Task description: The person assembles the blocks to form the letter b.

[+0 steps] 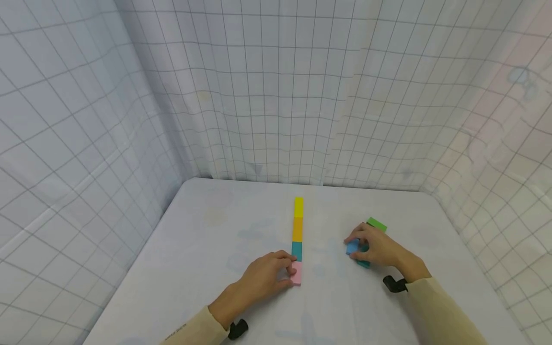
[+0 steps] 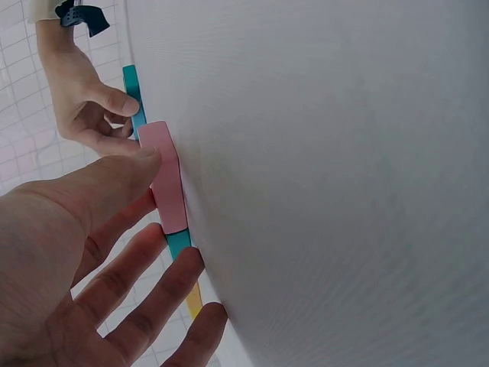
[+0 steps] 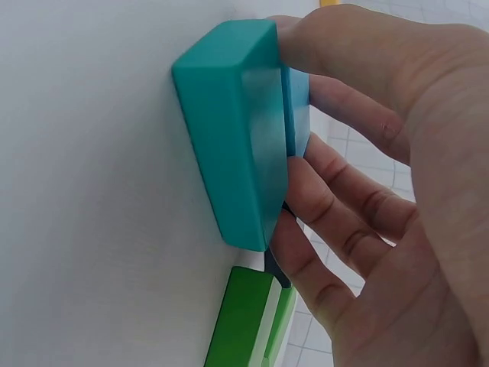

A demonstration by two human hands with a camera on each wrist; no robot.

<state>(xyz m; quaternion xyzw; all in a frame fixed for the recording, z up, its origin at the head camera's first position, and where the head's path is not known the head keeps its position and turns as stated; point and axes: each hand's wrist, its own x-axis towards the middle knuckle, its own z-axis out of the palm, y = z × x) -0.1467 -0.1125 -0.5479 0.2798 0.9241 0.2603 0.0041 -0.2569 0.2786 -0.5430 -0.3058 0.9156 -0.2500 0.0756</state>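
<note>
A straight column of blocks lies flat on the table: yellow block [image 1: 299,207], orange block [image 1: 297,229], teal block [image 1: 296,250] and pink block [image 1: 296,274], nearest me. My left hand [image 1: 268,275] holds the pink block from its left side, thumb by the near end and index finger toward the far end. In the left wrist view the other fingers spread along the row. To the right, my right hand [image 1: 377,247] pinches a light blue block [image 1: 352,246] between thumb and fingers. Beside it is a second teal block [image 3: 218,138], partly under the hand in the head view.
A green block [image 1: 377,224] lies just beyond my right hand. A dark piece [image 3: 276,267] shows between it and the teal block, mostly hidden. White grid-patterned curtains [image 1: 267,96] enclose the white table [image 1: 207,230] at the back and sides.
</note>
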